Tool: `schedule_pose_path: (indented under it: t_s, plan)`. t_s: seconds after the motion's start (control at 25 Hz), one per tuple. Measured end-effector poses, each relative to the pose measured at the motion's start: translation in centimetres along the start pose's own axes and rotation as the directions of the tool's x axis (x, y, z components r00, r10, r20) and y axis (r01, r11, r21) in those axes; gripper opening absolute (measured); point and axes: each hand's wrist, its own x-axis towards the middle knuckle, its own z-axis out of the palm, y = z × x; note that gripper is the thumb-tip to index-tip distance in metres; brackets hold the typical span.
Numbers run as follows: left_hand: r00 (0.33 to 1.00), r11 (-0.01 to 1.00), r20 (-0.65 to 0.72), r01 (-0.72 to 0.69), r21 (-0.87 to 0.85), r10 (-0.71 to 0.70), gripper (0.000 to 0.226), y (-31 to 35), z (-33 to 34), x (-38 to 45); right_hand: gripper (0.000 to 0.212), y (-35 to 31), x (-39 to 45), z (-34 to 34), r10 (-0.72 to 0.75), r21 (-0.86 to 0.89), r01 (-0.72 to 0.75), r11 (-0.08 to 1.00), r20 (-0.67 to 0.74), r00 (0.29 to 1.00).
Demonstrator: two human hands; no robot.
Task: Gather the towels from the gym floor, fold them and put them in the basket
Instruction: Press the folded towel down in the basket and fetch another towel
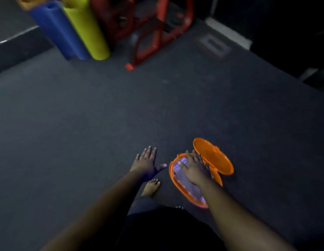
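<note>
Dark rubbery floor (121,115) spreads all around me. The orange basket (173,180) sits on it by my right foot, lid (213,156) flipped back so I can load it. My right hand (194,169), fingers straight and spread, presses the pale folded towel (189,187) flat inside, likely so it stays folded. My left hand (146,163) hovers beside it, fingers spread, holding nothing.

You stand in dim light on dark speckled floor (103,115); blue roll (56,29), yellow-green roll (87,29) and red metal frame (148,29) sit ahead
</note>
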Motion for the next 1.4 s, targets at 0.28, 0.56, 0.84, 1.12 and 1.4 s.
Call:
schedule_pose_path:
  t_s: [0.28,0.56,0.84,1.12,1.4]
  plan:
    - [0.936,0.943,-0.201,0.241,-0.229,-0.288,0.118,-2.4,0.0,-12.3,0.078,-9.4,-3.7,-5.1,-0.337,-0.277,0.326,0.904,0.008,0.941]
    - [0.782,0.788,-0.274,0.399,-0.469,-0.559,0.114,-11.9,1.1,-24.5,0.081,-24.6,-9.6,-0.2,-0.618,-0.414,0.62,0.667,0.158,0.77]
    - [0.519,0.565,-0.281,0.54,-0.625,-0.807,0.119,-26.2,7.2,-42.7,0.081,-41.8,-21.9,13.7,-0.792,-0.442,0.833,0.333,0.348,0.502]
    - [0.288,0.353,-0.212,0.646,-0.677,-0.934,0.103,-36.6,12.9,-59.6,0.081,-54.8,-35.8,25.2,-0.838,-0.37,0.926,0.077,0.479,0.262]
    - [0.213,0.248,-0.139,0.67,-0.699,-0.967,0.104,-45.4,15.2,-66.2,0.081,-65.0,-41.4,32.9,-0.818,-0.318,0.947,-0.047,0.556,0.146]
